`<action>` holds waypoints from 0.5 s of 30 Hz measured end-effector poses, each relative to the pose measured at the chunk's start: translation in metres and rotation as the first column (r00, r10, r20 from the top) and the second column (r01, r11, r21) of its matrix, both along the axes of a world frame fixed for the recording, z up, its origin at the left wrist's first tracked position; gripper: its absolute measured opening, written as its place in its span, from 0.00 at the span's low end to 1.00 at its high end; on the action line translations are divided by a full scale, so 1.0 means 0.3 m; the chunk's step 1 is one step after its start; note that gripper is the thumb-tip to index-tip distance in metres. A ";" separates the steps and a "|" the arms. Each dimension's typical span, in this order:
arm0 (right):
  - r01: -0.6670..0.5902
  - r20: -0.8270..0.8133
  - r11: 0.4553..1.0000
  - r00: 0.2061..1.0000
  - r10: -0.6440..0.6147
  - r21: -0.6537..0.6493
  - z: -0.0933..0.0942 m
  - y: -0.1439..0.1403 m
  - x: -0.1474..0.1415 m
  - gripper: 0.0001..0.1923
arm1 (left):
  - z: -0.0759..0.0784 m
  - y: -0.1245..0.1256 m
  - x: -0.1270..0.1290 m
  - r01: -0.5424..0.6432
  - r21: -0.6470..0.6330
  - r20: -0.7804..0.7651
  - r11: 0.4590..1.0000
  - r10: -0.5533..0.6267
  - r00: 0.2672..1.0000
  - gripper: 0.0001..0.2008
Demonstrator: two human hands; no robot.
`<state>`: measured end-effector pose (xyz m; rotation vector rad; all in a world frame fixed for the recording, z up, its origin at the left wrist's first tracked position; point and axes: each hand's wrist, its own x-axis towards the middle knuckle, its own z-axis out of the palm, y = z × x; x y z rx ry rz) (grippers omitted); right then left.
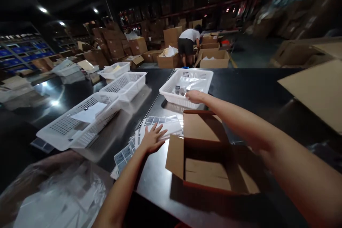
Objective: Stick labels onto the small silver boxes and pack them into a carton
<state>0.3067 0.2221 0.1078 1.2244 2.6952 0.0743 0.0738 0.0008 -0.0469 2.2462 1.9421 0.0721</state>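
Looks like light, bendy sheets (172, 128) below centre, best pinched edgewise, under a splayed, empty left hand (154, 139); can't tell any grip in curled right hand (195, 96)

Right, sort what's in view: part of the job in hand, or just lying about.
Likely in use:
white perforated plastic basket, at the right hand
white grid-printed sheets, beneath the left hand
open brown cardboard box

Likely lying about:
row of white plastic baskets, left
stacked brown cartons, behind

Shows white on the upper-centre basket (177, 100), brown on the lower-centre box (207, 142). Has grey-and-white grids on centre-left sheets (132, 144).
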 end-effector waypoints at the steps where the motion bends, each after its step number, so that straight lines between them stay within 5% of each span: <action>1: -0.028 0.008 1.000 1.000 0.028 -0.013 0.004 -0.008 -0.017 0.15 | -0.001 0.022 -0.010 -0.014 0.015 0.004 1.000 0.014 1.000 0.28; 7: -0.116 0.008 0.990 0.993 0.117 -0.080 -0.003 -0.080 -0.144 0.16 | -0.024 0.102 -0.033 -0.142 0.080 0.022 0.987 0.141 0.990 0.28; 15: -0.057 -0.122 0.998 0.991 0.052 -0.032 0.059 -0.098 -0.254 0.18 | -0.025 0.093 -0.023 -0.189 0.168 0.007 0.968 0.190 0.982 0.28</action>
